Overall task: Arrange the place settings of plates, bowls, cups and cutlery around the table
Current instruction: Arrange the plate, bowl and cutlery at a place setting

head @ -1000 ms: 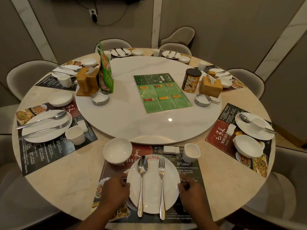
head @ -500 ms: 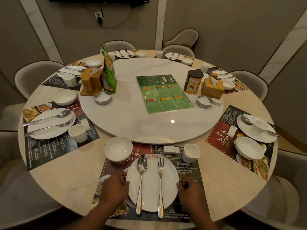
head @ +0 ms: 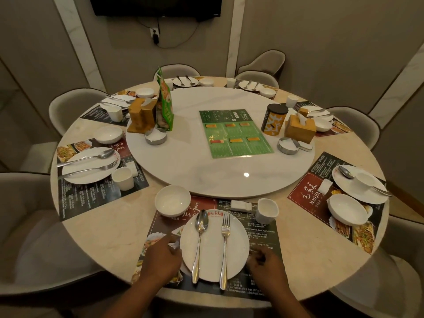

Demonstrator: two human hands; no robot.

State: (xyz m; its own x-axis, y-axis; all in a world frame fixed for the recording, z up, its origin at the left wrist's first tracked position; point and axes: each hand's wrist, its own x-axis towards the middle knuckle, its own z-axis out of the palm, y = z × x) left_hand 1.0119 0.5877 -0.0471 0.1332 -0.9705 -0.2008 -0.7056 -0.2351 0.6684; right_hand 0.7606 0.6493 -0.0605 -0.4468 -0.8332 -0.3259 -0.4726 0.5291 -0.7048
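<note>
A white plate [head: 214,260] lies on the dark placemat [head: 263,232] nearest me. A spoon [head: 199,244] and a fork [head: 224,246] lie side by side on it. My left hand [head: 160,260] grips the plate's left rim, and my right hand [head: 267,265] has its fingers curled at the right rim. Behind the plate, a white bowl [head: 172,200] stands to the left and a white cup [head: 267,211] to the right. A small white rest [head: 241,204] sits between them.
The round table [head: 103,237] carries a white turntable [head: 206,175] with a green menu [head: 236,131], tissue boxes, a tin and ashtrays. Other settings ring the table; the right one [head: 358,184] has its cup on the plate. Chairs surround the table.
The view has tilted up and shows more of the wall. Both hands stay at the plate's sides, and the plate sits a little further from the table's edge.
</note>
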